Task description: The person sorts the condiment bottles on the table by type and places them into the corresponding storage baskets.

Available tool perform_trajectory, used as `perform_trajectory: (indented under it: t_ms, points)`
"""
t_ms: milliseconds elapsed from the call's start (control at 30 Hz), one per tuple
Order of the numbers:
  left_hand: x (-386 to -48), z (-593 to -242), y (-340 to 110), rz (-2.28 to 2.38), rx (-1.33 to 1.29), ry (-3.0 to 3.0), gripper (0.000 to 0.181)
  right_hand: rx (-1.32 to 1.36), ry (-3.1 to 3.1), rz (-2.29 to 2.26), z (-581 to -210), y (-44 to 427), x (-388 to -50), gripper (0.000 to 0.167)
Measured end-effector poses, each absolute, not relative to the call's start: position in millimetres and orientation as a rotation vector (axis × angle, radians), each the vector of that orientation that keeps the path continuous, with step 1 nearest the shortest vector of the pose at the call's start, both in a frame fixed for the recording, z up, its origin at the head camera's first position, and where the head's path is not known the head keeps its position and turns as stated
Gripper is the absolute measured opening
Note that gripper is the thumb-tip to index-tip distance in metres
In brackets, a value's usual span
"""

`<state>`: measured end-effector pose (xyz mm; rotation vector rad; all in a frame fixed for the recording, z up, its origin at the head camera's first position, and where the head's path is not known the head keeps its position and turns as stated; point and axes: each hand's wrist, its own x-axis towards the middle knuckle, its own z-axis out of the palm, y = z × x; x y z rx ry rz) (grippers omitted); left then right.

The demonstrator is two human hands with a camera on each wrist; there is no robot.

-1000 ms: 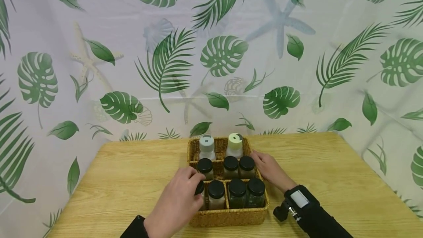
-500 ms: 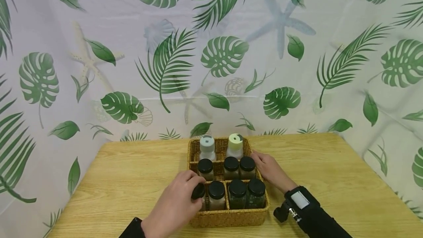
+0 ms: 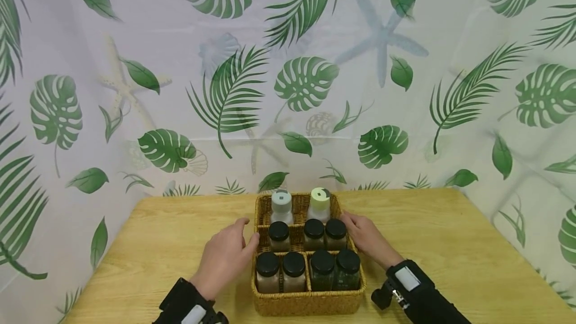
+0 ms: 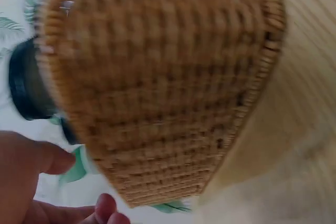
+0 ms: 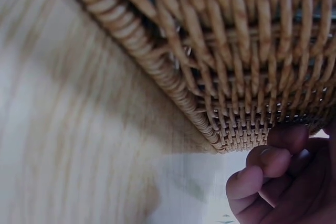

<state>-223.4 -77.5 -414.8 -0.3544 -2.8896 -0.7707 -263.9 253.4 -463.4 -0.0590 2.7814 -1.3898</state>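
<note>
A divided wicker basket (image 3: 310,306) stands on the wooden table. Two black-lidded jars (image 3: 268,276) sit in its front left compartment, and two darker ones (image 3: 322,276) in the front right. The middle row holds one jar (image 3: 279,239) at left and two (image 3: 313,236) at right. My left hand (image 3: 225,259) is just outside the basket's left side, thumb and fingers apart, holding nothing. In the left wrist view its fingers (image 4: 47,158) are near the wicker rim. My right hand (image 3: 371,241) grips the basket's right rim; the right wrist view shows curled fingers (image 5: 247,182) against the wicker.
At the back of the basket stand a bottle with a pale blue-grey cap (image 3: 281,204) and one with a yellow cap (image 3: 320,201). The wooden table (image 3: 175,234) extends to both sides. A leaf-print cloth (image 3: 297,144) hangs behind it.
My left hand has let go of the front left jar and moved left and away from it. That jar now sits lined up in its compartment. The right hand stays at the rim.
</note>
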Motion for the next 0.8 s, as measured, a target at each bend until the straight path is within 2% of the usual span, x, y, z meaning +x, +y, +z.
perform_trajectory:
  t_ms: [100,267,400,500,600,733,800]
  points:
    - [-229.0,-426.2,-75.0,-0.714,-0.393,-2.951,0.049,-0.058,2.783,-1.397,-463.5,253.7,-263.1,0.051]
    - [-230.2,-438.7,-70.4,-0.699,-0.56,-2.877,0.018,-0.077,2.79,-1.38,-461.6,253.3,-263.9,0.048]
    - [-232.2,-441.0,-69.8,-0.707,-0.63,-2.815,0.014,-0.086,2.805,-1.366,-460.0,252.1,-267.7,0.046]
    - [-236.4,-440.4,-69.4,-0.739,-0.644,-2.813,0.021,-0.084,2.819,-1.349,-459.3,251.6,-272.1,0.046]
    - [-243.0,-441.3,-68.6,-0.766,-0.659,-2.812,0.016,-0.082,2.822,-1.329,-459.0,251.6,-277.6,0.051]
    - [-253.2,-443.2,-66.9,-0.801,-0.673,-2.796,0.034,-0.076,2.836,-1.315,-458.6,252.2,-287.4,0.049]
    - [-258.3,-443.4,-66.0,-0.825,-0.669,-2.792,0.035,-0.076,2.848,-1.309,-458.3,252.8,-293.2,0.048]
